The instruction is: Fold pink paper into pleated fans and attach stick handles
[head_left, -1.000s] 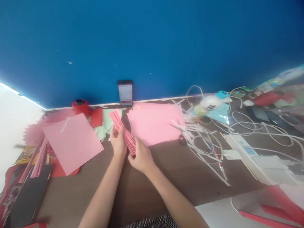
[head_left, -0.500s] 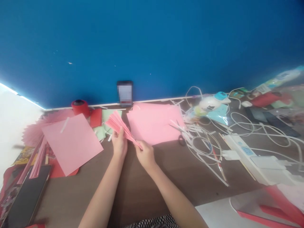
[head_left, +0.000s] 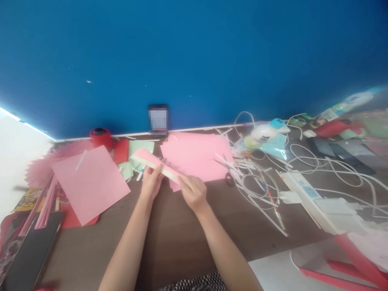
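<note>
A pleated strip of pink paper (head_left: 144,155), its folds pressed together and a pale edge along its near side, is stretched between both hands. My left hand (head_left: 152,180) pinches it around the middle, thumb on top. At its right end the fingers of my right hand (head_left: 194,193) are closed on it. Behind the strip lies a stack of pink paper sheets (head_left: 200,155). A white marker-like stick (head_left: 141,173) and green paper pieces (head_left: 142,146) are just beyond my left hand.
A phone (head_left: 158,120) leans on the blue wall. To the left are a pink sheet (head_left: 91,186), pink pleated fans (head_left: 42,165), a red roll (head_left: 101,138) and a dark phone (head_left: 33,250). Scissors (head_left: 229,178), paper strips, cables and a power strip (head_left: 312,194) lie right.
The pleated paper has turned so that a pale edge shows, and its fan-like spread has closed. My right hand has moved slightly right and down, still gripping the end.
</note>
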Motion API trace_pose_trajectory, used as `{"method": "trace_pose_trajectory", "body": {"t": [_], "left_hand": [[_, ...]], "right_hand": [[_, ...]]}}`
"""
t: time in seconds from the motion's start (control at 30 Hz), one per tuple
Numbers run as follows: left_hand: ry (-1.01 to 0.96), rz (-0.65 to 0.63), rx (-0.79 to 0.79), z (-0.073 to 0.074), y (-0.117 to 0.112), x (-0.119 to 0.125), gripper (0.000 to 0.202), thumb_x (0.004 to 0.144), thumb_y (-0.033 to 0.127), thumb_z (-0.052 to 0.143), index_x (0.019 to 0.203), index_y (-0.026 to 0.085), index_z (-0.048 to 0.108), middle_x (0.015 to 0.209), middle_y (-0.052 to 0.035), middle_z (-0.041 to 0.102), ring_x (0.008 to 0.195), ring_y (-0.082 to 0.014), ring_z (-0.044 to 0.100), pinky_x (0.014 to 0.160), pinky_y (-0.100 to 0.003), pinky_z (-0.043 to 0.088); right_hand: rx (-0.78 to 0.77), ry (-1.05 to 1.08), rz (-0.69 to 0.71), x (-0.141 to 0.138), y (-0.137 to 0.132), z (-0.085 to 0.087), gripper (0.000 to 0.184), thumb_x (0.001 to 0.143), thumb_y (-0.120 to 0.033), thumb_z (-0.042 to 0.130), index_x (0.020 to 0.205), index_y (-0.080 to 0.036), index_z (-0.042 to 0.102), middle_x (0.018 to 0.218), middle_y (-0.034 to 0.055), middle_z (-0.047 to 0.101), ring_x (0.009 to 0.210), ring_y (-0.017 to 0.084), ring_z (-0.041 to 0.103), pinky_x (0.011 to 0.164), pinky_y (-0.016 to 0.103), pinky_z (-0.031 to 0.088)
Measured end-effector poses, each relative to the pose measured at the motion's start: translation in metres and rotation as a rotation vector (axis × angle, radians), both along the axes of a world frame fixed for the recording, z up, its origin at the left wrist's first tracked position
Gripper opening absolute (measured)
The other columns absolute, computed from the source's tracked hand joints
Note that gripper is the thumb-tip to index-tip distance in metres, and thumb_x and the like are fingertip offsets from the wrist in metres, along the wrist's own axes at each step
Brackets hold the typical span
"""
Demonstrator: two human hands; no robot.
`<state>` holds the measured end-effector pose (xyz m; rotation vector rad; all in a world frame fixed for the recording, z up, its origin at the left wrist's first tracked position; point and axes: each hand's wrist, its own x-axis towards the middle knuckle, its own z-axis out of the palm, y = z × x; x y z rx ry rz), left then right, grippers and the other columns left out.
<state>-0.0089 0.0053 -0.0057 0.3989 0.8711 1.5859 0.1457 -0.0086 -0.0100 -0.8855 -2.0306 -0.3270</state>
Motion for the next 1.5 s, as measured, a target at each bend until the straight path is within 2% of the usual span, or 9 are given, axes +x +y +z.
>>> {"method": "trace_pose_trajectory", "body": {"t": [0.2, 0.37, 0.57, 0.67, 0.77, 1.0, 1.17, 1.3, 1.5], "left_hand": [[-0.098, 0.121, 0.032, -0.004, -0.001, -0.009, 0.025, 0.058, 0.023, 0.078, 0.078, 0.019, 0.064, 0.077, 0.0, 0.067, 0.083, -0.0144, 0.063, 0.085, -0.029, 0.046], [0.029, -0.222, 0.111, -0.007, -0.01, -0.014, 0.021, 0.052, 0.02, 0.08, 0.067, 0.018, 0.066, 0.074, -0.0025, 0.065, 0.081, -0.0175, 0.061, 0.083, -0.033, 0.045], [0.137, -0.393, 0.175, -0.007, -0.015, -0.021, 0.021, 0.05, 0.016, 0.08, 0.065, 0.019, 0.066, 0.073, -0.0038, 0.063, 0.09, -0.0229, 0.059, 0.088, -0.04, 0.043], [0.175, -0.451, 0.132, -0.003, -0.015, -0.025, 0.03, 0.054, 0.02, 0.078, 0.081, 0.018, 0.066, 0.084, -0.0065, 0.064, 0.091, -0.024, 0.059, 0.086, -0.04, 0.044], [0.094, -0.416, 0.164, 0.0, -0.013, -0.022, 0.041, 0.052, 0.025, 0.08, 0.088, 0.017, 0.063, 0.09, -0.0076, 0.063, 0.094, -0.0246, 0.058, 0.086, -0.039, 0.044], [-0.169, -0.107, 0.073, 0.001, -0.007, 0.015, 0.039, 0.065, 0.033, 0.071, 0.099, 0.023, 0.058, 0.097, -0.0037, 0.061, 0.097, -0.0181, 0.056, 0.091, -0.036, 0.041], [-0.286, -0.039, 0.063, 0.004, -0.007, 0.023, 0.035, 0.065, 0.022, 0.07, 0.098, 0.023, 0.057, 0.073, 0.0039, 0.055, 0.075, -0.0095, 0.056, 0.09, -0.033, 0.041], [-0.319, -0.068, 0.006, 0.008, -0.008, 0.013, 0.027, 0.065, 0.015, 0.065, 0.089, 0.021, 0.058, 0.059, 0.008, 0.04, 0.05, -0.0024, 0.042, 0.064, -0.019, 0.043], [-0.378, -0.262, 0.042, 0.008, -0.013, 0.01, 0.041, 0.061, 0.023, 0.071, 0.099, 0.02, 0.057, 0.064, 0.0067, 0.039, 0.047, -0.0017, 0.039, 0.062, -0.019, 0.043]], "right_hand": [[-0.301, 0.041, 0.045, 0.003, 0.0, 0.014, 0.04, 0.074, -0.026, 0.055, 0.114, -0.021, 0.053, 0.111, 0.0077, 0.061, 0.103, 0.025, 0.053, 0.088, 0.044, 0.036], [-0.333, 0.072, -0.052, -0.002, -0.003, 0.018, 0.044, 0.074, -0.042, 0.061, 0.113, -0.023, 0.054, 0.106, 0.0079, 0.063, 0.103, 0.026, 0.052, 0.098, 0.049, 0.023], [-0.447, 0.145, 0.082, -0.001, -0.001, 0.02, 0.008, 0.077, -0.03, 0.062, 0.078, -0.022, 0.064, 0.077, 0.0018, 0.065, 0.081, 0.018, 0.057, 0.084, 0.037, 0.037], [-0.501, 0.178, 0.199, 0.003, 0.002, 0.02, 0.015, 0.081, -0.025, 0.058, 0.067, -0.021, 0.06, 0.071, 0.0004, 0.066, 0.07, 0.014, 0.057, 0.07, 0.029, 0.041], [-0.478, 0.126, 0.193, 0.007, 0.004, 0.018, 0.014, 0.083, -0.019, 0.053, 0.072, -0.02, 0.061, 0.069, -0.0004, 0.067, 0.065, 0.013, 0.056, 0.067, 0.028, 0.04], [-0.281, -0.014, -0.091, 0.005, 0.003, 0.008, 0.02, 0.084, -0.011, 0.046, 0.074, -0.019, 0.06, 0.076, 0.0039, 0.066, 0.073, 0.016, 0.055, 0.068, 0.03, 0.037], [-0.302, -0.153, 0.02, -0.008, -0.006, 0.01, 0.024, 0.085, -0.01, 0.042, 0.067, -0.018, 0.055, 0.076, 0.0049, 0.063, 0.073, 0.016, 0.053, 0.066, 0.03, 0.036], [-0.567, -0.111, 0.129, -0.014, -0.012, 0.016, 0.02, 0.084, -0.026, 0.051, 0.065, -0.019, 0.053, 0.066, 0.0025, 0.058, 0.063, 0.015, 0.052, 0.059, 0.028, 0.037], [-1.454, 0.409, 0.384, -0.003, -0.006, 0.03, 0.033, 0.086, -0.043, 0.042, 0.087, -0.016, 0.062, 0.078, 0.003, 0.065, 0.066, 0.014, 0.06, 0.058, 0.024, 0.046]]}}
